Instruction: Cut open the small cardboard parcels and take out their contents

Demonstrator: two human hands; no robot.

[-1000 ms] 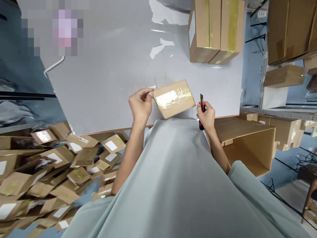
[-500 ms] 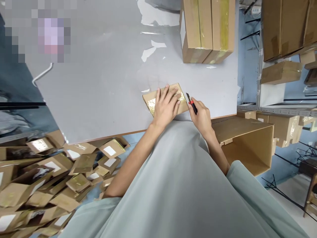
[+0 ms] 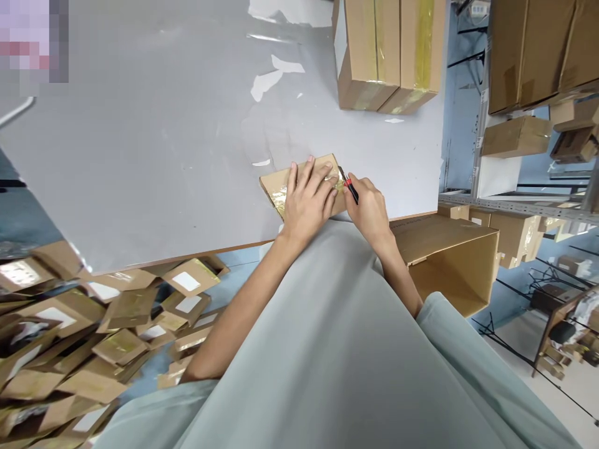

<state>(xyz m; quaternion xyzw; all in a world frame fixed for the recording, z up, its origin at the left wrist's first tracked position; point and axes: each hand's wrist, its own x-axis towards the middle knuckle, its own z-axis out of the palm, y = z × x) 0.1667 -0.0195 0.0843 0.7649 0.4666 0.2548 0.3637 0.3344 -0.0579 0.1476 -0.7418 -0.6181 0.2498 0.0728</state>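
Note:
A small flat cardboard box (image 3: 275, 181) with shiny clear tape lies on the grey table (image 3: 154, 168), close to its front edge. My left hand (image 3: 309, 196) rests flat on top of it, fingers spread, covering much of its upper face. My right hand (image 3: 369, 209) is closed around a box cutter (image 3: 352, 190) with a black and red handle. The cutter's blade is out and points away from me, at the box's right edge by the tape. Whether the blade touches the tape I cannot tell.
Two taped cartons (image 3: 386, 56) stand at the table's back right. White scraps (image 3: 276, 75) lie behind the box. A large open carton (image 3: 453, 268) is below the right edge. Many opened boxes (image 3: 116, 312) are heaped at the lower left. Shelving (image 3: 482, 131) with cartons rises at right.
My right hand has brought the box cutter left, from beside the box to its right edge. My left hand stays on the box. The whole view has shifted slightly.

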